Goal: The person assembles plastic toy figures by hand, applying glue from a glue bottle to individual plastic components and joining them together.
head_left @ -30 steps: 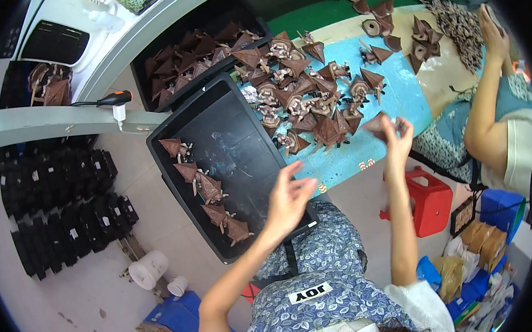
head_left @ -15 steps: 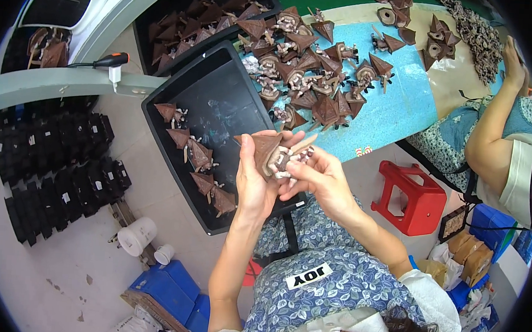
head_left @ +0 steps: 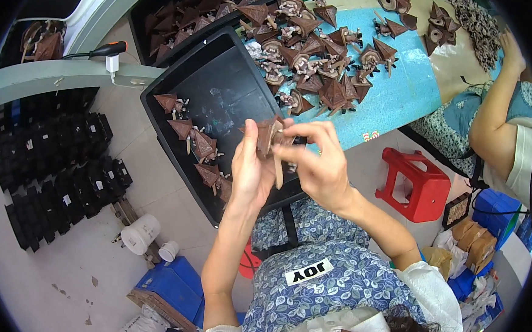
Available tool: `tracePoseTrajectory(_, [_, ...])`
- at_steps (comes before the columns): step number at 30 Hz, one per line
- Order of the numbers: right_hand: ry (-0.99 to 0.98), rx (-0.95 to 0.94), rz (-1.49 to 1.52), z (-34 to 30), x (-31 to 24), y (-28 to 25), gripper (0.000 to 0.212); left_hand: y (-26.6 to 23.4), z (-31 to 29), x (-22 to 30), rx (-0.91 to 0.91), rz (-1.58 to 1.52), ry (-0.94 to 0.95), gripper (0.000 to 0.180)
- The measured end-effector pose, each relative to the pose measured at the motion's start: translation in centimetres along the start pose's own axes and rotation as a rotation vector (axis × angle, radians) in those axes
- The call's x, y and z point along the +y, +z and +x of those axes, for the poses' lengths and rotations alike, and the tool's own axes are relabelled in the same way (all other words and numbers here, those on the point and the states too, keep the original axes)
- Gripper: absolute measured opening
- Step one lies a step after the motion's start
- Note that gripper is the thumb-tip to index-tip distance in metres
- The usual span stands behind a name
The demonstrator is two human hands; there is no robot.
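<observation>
Above the near part of a black plastic tray (head_left: 181, 63), my left hand (head_left: 248, 174) holds a small brown figurine (head_left: 266, 137) with a pointed, roof-like piece. A pale tan stick-like part (head_left: 279, 170) of it points down toward me. From the right, my right hand (head_left: 326, 170) closes thumb and fingers on the figurine's other side, hiding much of its detail. Several similar figurines (head_left: 204, 145) lie along the tray's left side. A large heap of them (head_left: 312, 65) covers the blue tabletop (head_left: 414, 84) beyond the tray.
Another black bin (head_left: 142, 18) full of brown pieces stands behind the tray. A red plastic stool (head_left: 420, 187) is on the floor to the right. Near it another person's arm (head_left: 494, 113) reaches to the table. Stacked black trays (head_left: 60, 147) and white buckets (head_left: 140, 234) are at left.
The figurine has been turned in my hands, so its tan stick now points down instead of up to the right. My right hand has shifted its grip on it.
</observation>
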State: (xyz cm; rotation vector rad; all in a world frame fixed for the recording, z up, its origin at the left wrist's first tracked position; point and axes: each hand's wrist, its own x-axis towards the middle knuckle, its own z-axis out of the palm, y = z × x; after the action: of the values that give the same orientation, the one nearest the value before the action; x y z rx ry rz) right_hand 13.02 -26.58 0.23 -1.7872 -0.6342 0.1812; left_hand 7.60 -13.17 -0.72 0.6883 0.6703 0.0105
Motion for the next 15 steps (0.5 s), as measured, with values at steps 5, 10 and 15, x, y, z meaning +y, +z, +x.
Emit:
tracePoseTrajectory(5, [-0.143,0.100,-0.030,-0.9,-0.7,0.8,0.042,-0.4,-0.3,1.0,0.030,-0.280,-0.257,0.049])
tracePoseTrajectory(10, [0.292,0.102,0.202,-2.5,-2.4,3.0,0.044,-1.4,-0.4,0.4,-0.026,-0.435,-0.242,0.049])
tracePoseTrajectory(15, [-0.053,0.202,-0.057,-2.7,-3.3,4.3,0.041,-1.8,0.3,0.4,-0.249,-0.642,-0.304,0.041])
